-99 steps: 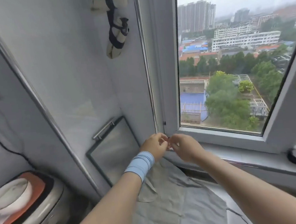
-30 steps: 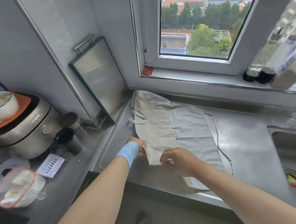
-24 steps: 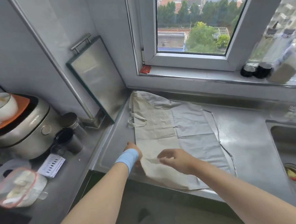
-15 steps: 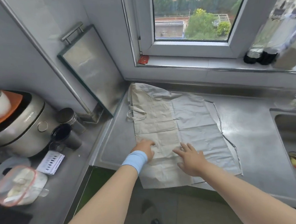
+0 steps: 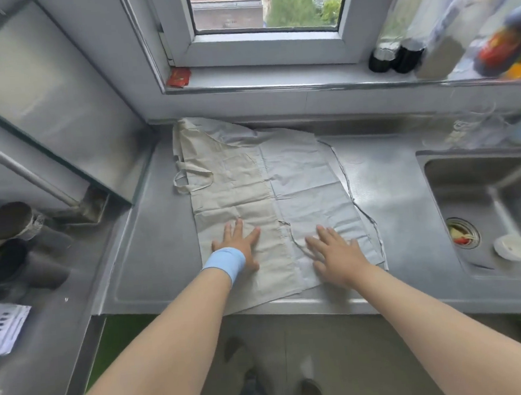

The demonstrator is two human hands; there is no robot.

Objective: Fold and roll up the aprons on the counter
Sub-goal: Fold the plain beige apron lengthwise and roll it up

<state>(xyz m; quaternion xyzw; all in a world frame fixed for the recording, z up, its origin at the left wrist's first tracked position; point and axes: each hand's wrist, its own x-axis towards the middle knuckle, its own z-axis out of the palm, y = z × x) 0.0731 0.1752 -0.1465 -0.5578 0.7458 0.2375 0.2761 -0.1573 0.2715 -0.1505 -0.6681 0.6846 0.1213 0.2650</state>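
Two aprons lie flat on the steel counter [image 5: 152, 251]. The beige apron [image 5: 228, 193] covers the left part of the grey apron [image 5: 307, 181], and its strap loops out at the left. The near ends of both reach the counter's front edge. My left hand [image 5: 239, 245], with a blue wristband, presses flat on the beige apron near its front end, fingers spread. On the grey apron, my right hand [image 5: 334, 250] lies flat beside a thin dark strap.
A sink [image 5: 482, 212] with a drain strainer and a white lid is at the right. Bottles [image 5: 438, 30] stand on the window sill. A steel board [image 5: 45, 89] leans against the left wall, with jars [image 5: 11, 221] below it. A red packet [image 5: 178, 77] lies on the sill.
Both hands let go of the beige apron's edge and went flat on the cloth. They have since spread apart, the right hand sliding right onto the grey apron. The view tilted down.
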